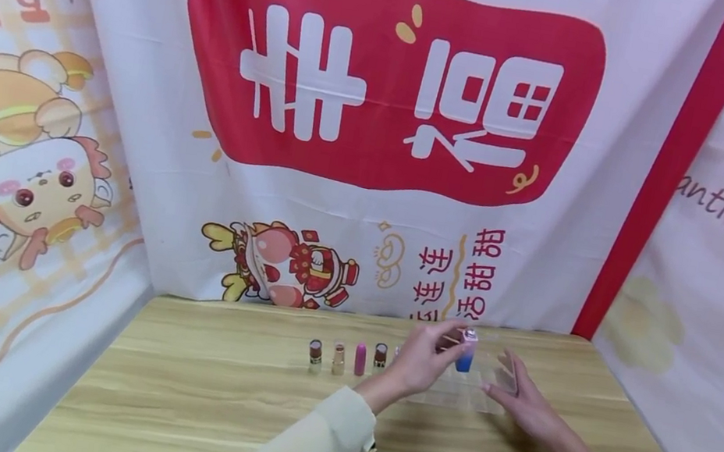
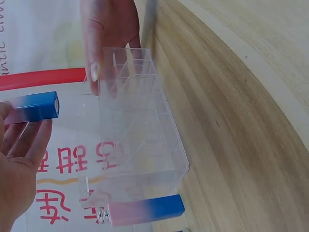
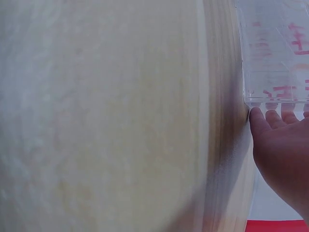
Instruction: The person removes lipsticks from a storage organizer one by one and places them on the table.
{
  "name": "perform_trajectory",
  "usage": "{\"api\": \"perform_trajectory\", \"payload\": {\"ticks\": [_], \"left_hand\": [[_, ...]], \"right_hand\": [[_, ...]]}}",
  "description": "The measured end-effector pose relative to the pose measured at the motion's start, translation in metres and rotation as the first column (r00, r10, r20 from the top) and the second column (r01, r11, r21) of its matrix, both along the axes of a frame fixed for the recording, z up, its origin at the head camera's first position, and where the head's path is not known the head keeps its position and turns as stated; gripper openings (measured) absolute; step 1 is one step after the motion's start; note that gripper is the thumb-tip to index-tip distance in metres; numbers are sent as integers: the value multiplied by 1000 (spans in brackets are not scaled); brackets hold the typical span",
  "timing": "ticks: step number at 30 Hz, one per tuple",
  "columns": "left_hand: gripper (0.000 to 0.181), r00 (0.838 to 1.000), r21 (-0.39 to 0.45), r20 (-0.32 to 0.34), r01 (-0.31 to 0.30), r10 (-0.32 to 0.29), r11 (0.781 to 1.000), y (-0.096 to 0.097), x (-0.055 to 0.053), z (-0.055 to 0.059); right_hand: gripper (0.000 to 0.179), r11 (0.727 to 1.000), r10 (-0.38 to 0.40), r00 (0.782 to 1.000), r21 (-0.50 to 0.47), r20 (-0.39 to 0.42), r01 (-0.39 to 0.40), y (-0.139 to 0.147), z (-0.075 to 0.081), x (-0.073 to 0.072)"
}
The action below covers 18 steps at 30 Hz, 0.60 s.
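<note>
In the head view my left hand (image 1: 421, 358) pinches a square pink-and-blue lipstick (image 1: 467, 352) between thumb and fingers, held upright above a clear plastic organizer (image 1: 448, 398). The left wrist view shows the same lipstick (image 2: 36, 107), its blue end pointing toward the organizer (image 2: 145, 179). The organizer has several compartments and sits on the table. My right hand (image 1: 529, 403) rests against its right side, thumb and fingers spread apart. The right wrist view has the fingertips (image 3: 273, 118) against the side wall.
A second pink-and-blue lipstick (image 2: 145, 210) stands beside the organizer. To the left is a row of a dark-topped lipstick (image 1: 315, 355), a gold-toned one (image 1: 338, 359), a pink one (image 1: 360, 359) and another dark-topped one (image 1: 380, 355). Printed cloth (image 1: 121, 219) hangs behind the wooden table (image 1: 201, 390).
</note>
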<state>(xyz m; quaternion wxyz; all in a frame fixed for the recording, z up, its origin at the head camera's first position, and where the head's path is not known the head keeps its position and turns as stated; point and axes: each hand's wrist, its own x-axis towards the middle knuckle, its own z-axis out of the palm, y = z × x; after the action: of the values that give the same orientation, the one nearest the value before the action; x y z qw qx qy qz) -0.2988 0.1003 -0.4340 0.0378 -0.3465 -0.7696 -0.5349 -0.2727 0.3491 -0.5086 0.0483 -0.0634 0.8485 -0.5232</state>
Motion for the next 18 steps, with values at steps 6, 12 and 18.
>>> {"api": "perform_trajectory", "payload": {"ticks": [6, 12, 18], "left_hand": [[32, 1000, -19, 4, -6, 6, 1000, -15, 4, 5], [29, 1000, -26, 19, -5, 6, 1000, -30, 7, 7], [28, 1000, -4, 6, -17, 17, 1000, -42, 7, 4]], "right_hand": [[99, 1000, 7, 1000, -17, -1, -7, 1, 0, 0], [98, 1000, 11, 1000, -5, -13, -11, 2, 0, 1], [96, 1000, 25, 999, -12, -35, -26, 2, 1, 1]]}}
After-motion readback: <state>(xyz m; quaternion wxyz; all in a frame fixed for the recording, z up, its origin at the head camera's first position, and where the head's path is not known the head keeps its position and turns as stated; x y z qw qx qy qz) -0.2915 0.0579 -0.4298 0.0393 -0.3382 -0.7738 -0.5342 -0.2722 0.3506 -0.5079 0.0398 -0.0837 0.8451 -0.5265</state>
